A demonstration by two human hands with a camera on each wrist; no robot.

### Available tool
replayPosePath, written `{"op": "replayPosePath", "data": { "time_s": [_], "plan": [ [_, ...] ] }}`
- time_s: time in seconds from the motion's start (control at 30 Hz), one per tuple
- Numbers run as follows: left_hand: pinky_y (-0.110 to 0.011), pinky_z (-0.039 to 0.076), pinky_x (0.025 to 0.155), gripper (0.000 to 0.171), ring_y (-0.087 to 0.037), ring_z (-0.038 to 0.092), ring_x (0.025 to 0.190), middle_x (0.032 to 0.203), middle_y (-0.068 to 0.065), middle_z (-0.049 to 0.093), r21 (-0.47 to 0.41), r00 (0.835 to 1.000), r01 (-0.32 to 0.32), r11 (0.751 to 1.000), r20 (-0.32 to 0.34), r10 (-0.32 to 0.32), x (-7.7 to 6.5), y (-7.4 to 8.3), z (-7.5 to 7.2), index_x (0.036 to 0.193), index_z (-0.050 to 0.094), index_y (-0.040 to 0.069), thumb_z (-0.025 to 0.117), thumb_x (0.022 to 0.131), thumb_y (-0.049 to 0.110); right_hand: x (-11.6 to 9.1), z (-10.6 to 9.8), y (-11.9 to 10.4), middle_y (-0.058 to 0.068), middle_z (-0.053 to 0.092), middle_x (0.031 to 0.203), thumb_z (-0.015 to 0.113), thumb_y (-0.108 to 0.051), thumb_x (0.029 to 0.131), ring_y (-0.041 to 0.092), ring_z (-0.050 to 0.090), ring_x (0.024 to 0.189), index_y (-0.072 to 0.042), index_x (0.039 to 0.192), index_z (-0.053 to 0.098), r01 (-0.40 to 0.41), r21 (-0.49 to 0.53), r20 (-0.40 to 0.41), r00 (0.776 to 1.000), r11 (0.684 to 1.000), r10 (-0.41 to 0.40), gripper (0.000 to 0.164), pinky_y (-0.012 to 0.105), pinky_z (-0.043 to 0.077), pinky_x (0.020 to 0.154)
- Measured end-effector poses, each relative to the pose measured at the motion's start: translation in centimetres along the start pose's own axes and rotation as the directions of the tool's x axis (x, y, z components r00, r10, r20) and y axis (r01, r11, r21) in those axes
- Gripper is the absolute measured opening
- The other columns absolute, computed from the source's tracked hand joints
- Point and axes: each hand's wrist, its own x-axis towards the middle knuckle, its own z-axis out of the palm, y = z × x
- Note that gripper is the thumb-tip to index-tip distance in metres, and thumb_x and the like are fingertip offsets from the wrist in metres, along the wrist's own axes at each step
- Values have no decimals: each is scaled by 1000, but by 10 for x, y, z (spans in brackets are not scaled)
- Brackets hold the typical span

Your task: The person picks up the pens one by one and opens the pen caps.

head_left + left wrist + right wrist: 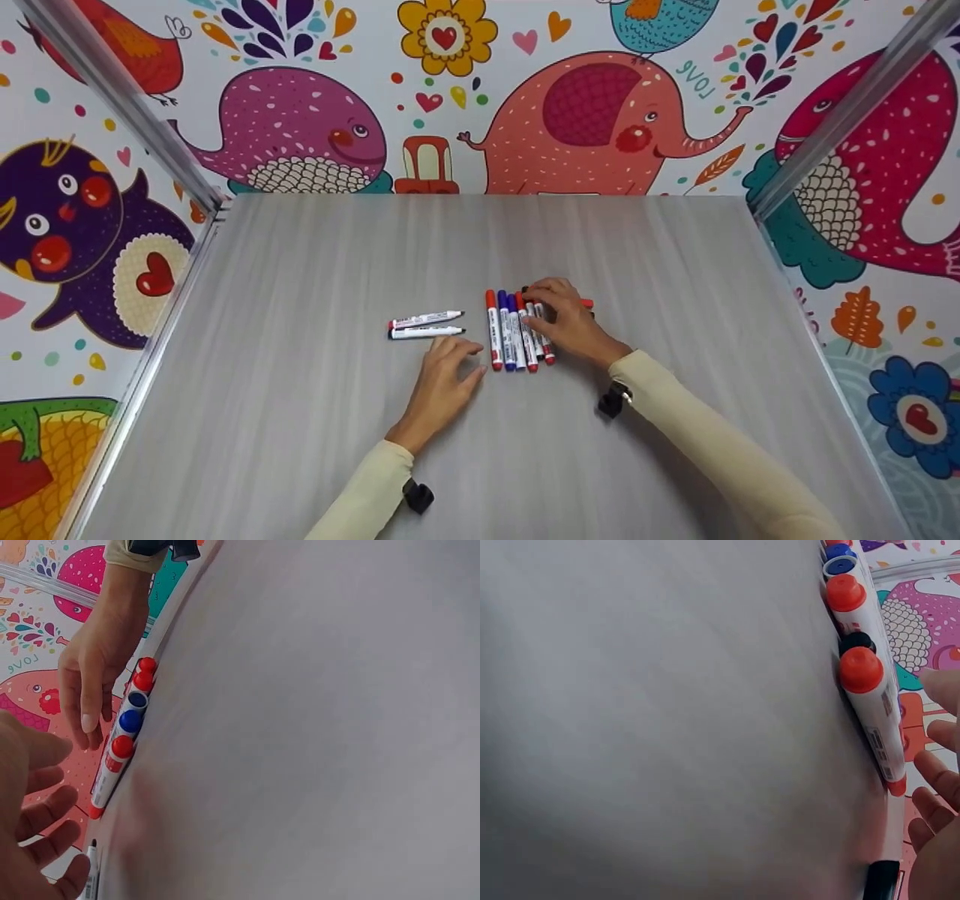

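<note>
A row of whiteboard markers lies side by side in mid-table, among them a red-capped marker [493,330] at the left end and a blue-capped marker [505,330] beside it. My right hand [566,319] is over the row's right end, partly covering the markers there. Its fingers are relaxed, with no marker between them in the right wrist view, where a red-ended marker [874,716] lies near the fingertips. Left of the row, two white markers [427,332] lie with dark tips bare, pointing right. My left hand [442,386] is just in front of them, fingers loosely bent and holding nothing.
A red cap end [586,304] shows beyond my right hand. In the right wrist view a black cylindrical end [883,881] is at the bottom edge. The grey table [337,247] is bounded by cartoon-printed walls [300,127] and metal rails [847,105].
</note>
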Motion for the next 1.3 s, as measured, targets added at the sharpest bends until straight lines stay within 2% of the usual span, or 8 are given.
{"op": "replayPosePath", "data": {
  "time_s": [0.17,0.33,0.57,0.9,1.03,1.3],
  "plan": [
    [-46,51,96,27,-24,62,110,113,-5,72,-1,1000,-2,1000,-11,2,1,1,5,118,79,1,87,92,2,5,4,-1,17,63,141,84,-18,100,37,52,136,1,139,71,31,2,21,999,1000,-31,45,56,44,117],
    [-44,51,97,28,-23,61,112,114,-4,72,-14,1000,19,1000,-16,-19,-1,2,9,119,79,2,87,92,2,7,9,0,14,62,142,85,-21,100,34,51,136,-1,140,71,28,-8,31,999,1000,-27,47,55,44,118],
    [-43,50,98,30,-23,59,113,116,-5,71,2,999,31,1000,-36,-31,-4,1,18,121,78,2,88,92,5,11,13,0,19,60,144,86,-22,99,37,46,139,0,140,70,83,-54,18,996,995,-82,49,59,37,119],
    [-48,46,103,33,-26,56,118,119,-6,69,3,997,61,998,-57,-60,-1,1,26,122,77,3,89,91,5,28,15,-3,17,59,147,84,-26,100,36,44,142,-1,142,70,65,-64,50,997,996,-61,51,58,34,122],
    [-47,46,105,35,-26,55,120,120,-6,68,2,996,67,998,-63,-66,0,1,28,123,77,2,89,90,5,32,19,-1,18,57,149,83,-28,101,37,43,144,-1,143,68,81,-70,58,995,994,-77,52,59,33,122],
    [-46,46,108,37,-26,53,124,123,-6,66,0,997,73,997,-38,-73,-1,2,32,126,75,2,88,93,10,35,26,0,22,56,150,83,-32,101,38,41,146,-1,144,68,96,-59,67,993,994,-92,55,63,27,121]
  ]
}}
